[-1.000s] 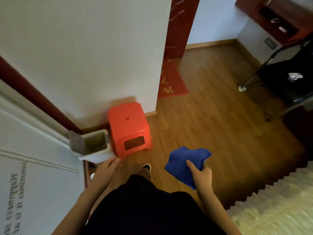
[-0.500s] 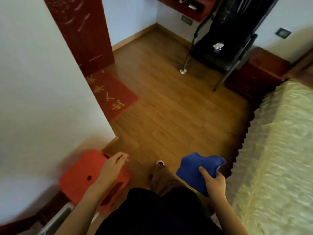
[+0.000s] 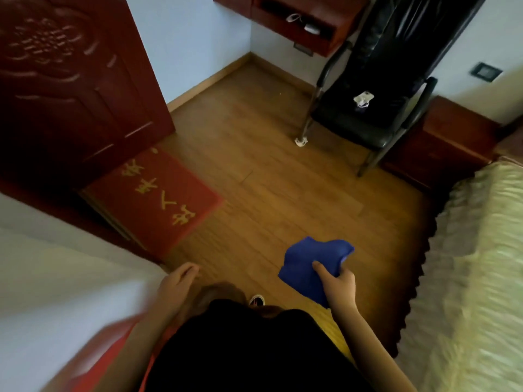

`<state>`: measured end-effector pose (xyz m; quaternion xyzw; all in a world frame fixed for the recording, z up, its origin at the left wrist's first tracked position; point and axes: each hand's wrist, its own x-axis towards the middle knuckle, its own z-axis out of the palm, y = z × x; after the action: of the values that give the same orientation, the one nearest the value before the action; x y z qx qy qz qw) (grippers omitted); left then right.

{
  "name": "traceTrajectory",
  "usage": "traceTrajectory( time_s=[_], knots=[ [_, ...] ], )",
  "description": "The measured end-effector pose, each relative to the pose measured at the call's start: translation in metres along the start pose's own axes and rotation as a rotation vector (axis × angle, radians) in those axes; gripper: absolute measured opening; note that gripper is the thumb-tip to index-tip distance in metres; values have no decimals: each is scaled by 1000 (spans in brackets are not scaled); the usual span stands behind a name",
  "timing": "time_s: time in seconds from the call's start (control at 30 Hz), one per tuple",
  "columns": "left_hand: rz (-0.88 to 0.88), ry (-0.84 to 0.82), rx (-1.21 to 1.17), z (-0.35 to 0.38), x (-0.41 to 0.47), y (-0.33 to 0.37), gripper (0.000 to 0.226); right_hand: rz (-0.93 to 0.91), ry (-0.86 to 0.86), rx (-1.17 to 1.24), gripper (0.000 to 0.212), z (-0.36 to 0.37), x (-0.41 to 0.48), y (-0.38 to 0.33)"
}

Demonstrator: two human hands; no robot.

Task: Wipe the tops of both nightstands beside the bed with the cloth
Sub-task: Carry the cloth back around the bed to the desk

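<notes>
Cloth (image 3: 312, 264): blue, bunched, at about 5 o'clock from the middle of your view, held over the wooden floor (image 3: 283, 176). Your right hand (image 3: 338, 284) has its grip clamped on the cloth, thumb laid across the top, the other fingers hidden beneath the fabric. Your left hand (image 3: 177, 281): at 7 o'clock, empty, fingers loosely curled and apart, close to the white wall corner (image 3: 85, 278); blurred, so whether it touches the wall cannot be told. Nightstand (image 3: 450, 140): red-brown wood, at 2 o'clock, standing between the black chair (image 3: 376, 114) and the bed (image 3: 481, 264); well apart from the cloth, its top bare as far as it shows. Chair: metal legs, a small pale item (image 3: 363, 98) lying on its seat. Bed: pale patterned cover, filling the 3 to 5 o'clock edge. Red mat (image 3: 152, 199): yellow characters, at 9 o'clock, lying before the dark red door (image 3: 70, 89). Wall shelf (image 3: 297, 21): red-brown, at 12 o'clock, small pale objects inside.
</notes>
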<state>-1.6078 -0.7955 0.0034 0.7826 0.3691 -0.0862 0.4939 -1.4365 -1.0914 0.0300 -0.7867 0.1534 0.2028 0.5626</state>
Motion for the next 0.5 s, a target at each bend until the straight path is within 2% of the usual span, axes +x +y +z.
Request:
traceTrajectory(
  time_s=[0.07,0.27,0.5],
  knots=[
    [-18,15,26,-10,21,13,22,-13,-41,16,15,16,29,-32],
    [-121,41,-185,-33,101,59,23,-10,-88,55,15,61,116,-101],
    [-114,-87,-129,-58,268,126,23,41,-11,81,19,98,232,-170]
  ],
)
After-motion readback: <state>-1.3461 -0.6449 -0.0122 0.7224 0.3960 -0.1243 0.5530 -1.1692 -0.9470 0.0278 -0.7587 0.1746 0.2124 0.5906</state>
